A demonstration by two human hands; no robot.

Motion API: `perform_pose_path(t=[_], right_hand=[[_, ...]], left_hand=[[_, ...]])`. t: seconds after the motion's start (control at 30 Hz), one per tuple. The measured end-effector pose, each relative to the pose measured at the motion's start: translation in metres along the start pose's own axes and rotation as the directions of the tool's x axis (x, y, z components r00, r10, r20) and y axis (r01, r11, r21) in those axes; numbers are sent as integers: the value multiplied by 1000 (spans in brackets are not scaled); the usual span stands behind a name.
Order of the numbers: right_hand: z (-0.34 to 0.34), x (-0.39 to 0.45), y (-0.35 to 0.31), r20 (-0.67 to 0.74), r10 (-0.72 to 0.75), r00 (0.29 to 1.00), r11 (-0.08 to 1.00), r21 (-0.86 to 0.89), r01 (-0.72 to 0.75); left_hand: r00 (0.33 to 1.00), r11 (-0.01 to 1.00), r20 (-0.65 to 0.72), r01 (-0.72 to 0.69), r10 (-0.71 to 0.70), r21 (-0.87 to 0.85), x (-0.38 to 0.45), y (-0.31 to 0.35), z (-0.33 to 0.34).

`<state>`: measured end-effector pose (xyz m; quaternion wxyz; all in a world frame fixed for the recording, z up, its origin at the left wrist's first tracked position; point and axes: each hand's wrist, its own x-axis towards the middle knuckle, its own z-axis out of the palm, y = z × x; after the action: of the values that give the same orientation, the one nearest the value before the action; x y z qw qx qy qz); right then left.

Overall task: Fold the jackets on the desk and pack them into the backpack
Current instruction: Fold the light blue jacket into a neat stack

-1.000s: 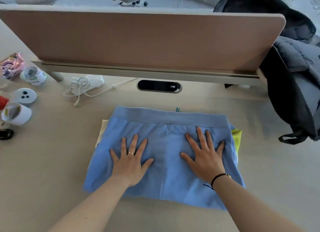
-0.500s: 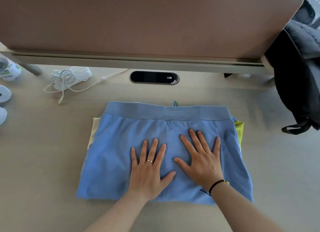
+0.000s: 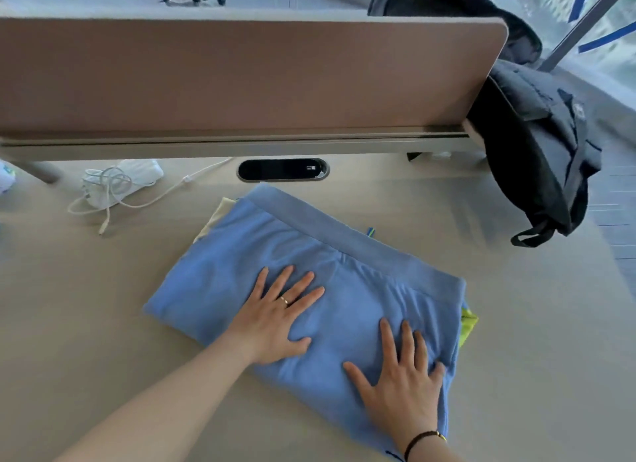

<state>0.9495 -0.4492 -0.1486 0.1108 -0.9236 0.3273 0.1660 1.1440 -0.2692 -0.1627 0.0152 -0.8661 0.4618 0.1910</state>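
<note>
Both hands, left hand (image 3: 275, 318) and right hand (image 3: 401, 380), press flat, fingers spread, on the folded blue jacket (image 3: 241, 265)

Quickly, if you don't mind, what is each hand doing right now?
Left hand: open, fingers spread, pressing flat on the blue jacket.
Right hand: open, pressing flat on the same jacket, holding nothing.

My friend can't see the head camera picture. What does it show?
Two hands, left and right, press flat on a folded blue jacket on a desk. A black backpack sits at the desk's far right, and a white charger lies at the far left.
</note>
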Motion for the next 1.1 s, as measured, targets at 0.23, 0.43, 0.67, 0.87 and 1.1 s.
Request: perform_pose_path(t=[0.23, 0.43, 0.67, 0.87, 1.1], right_hand=[[22, -82, -49, 52, -76, 996, 987, 149, 67], [20, -75, -62, -214, -298, 930, 947, 57, 316], [31, -26, 5, -130, -538, 833, 842, -121, 525], [43, -26, 12, -116, -525, 843, 849, -150, 507], [39, -40, 6, -97, -488, 867, 862, -210, 462]], left_hand=[[991, 993, -84, 105, -99, 61, -13, -4, -13], [935, 945, -156, 301, -319, -128, -56, 30, 20], [952, 953, -140, 248, -273, -173, -110, 61, 67], [966, 971, -148, 193, -213, -139, -139, 65, 86], [963, 970, -137, 215, -230, -114, -142, 72, 89]])
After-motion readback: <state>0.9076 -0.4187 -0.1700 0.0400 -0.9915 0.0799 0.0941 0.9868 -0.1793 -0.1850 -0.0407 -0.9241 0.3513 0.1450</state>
